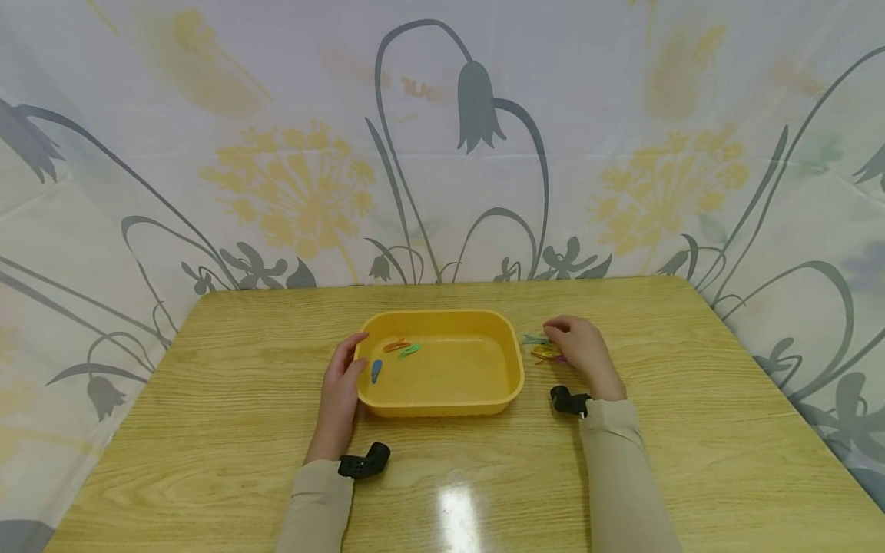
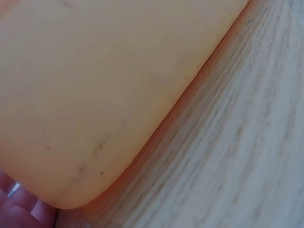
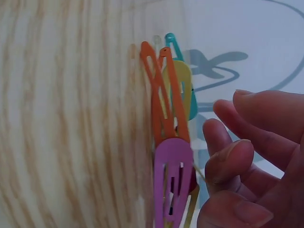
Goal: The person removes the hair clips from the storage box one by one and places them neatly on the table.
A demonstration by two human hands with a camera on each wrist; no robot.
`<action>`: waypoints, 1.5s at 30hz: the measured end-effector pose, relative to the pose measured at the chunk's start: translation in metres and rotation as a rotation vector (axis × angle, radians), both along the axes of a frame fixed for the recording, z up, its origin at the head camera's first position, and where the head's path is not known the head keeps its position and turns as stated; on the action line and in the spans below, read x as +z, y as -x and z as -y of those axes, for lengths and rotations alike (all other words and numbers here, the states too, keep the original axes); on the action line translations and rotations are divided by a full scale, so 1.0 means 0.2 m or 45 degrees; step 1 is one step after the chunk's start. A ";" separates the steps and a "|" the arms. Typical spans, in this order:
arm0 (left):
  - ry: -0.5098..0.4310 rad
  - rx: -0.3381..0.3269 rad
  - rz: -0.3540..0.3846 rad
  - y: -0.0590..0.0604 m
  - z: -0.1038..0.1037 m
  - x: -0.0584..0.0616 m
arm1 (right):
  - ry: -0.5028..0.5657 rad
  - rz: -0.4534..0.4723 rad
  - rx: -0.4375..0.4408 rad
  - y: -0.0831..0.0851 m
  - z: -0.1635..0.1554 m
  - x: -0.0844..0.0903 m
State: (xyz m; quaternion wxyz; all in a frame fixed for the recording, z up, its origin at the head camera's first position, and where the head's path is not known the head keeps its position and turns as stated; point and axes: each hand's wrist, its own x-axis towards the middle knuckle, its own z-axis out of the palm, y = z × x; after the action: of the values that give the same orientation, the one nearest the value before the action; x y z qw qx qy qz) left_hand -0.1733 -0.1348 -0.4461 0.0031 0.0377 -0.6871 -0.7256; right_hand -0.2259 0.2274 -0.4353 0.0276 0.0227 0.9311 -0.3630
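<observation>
A yellow plastic tray [image 1: 508, 367] sits mid-table; in the left wrist view its wall [image 2: 95, 85] fills the frame. Inside lie an orange hair clip [image 1: 396, 346], a green one [image 1: 409, 350] and a blue one [image 1: 376, 370]. My left hand [image 1: 358, 355] rests with relaxed fingers against the tray's left rim. Right of the tray lies a small pile of clips [image 1: 543, 350]: an orange clip [image 3: 164, 95], a purple clip [image 3: 173, 175], a yellow clip [image 3: 184, 80] and a teal clip [image 3: 172, 42]. My right hand [image 1: 555, 330] hovers over the pile, its fingers [image 3: 228, 156] loosely curled and apart from the clips.
The wooden table [image 1: 207, 399] stands against a flower-printed curtain [image 1: 442, 153] that surrounds it at the back and sides. Black wrist cameras [image 1: 362, 463] sit on both beige sleeves. Bare wood lies left, right and in front of the tray.
</observation>
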 end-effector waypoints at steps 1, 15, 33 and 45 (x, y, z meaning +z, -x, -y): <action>-0.002 0.000 -0.001 0.00 0.00 0.00 | 0.000 -0.004 -0.002 0.00 0.00 0.01; -0.002 0.022 -0.021 0.06 0.02 -0.11 | 0.088 -0.091 0.081 0.01 0.04 0.08; 0.000 0.020 -0.040 0.06 0.02 -0.10 | 0.196 -0.133 0.277 -0.03 0.21 0.25; -0.004 0.019 -0.029 0.05 0.02 -0.11 | 0.169 -0.150 0.408 -0.04 0.36 0.30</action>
State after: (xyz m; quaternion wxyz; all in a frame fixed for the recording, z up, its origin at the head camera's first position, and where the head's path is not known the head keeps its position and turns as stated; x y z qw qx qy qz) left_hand -0.1831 -0.1391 -0.4675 0.0164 0.0346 -0.6855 -0.7271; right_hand -0.2182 0.1559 -0.3750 0.0318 -0.1490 0.8969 -0.4152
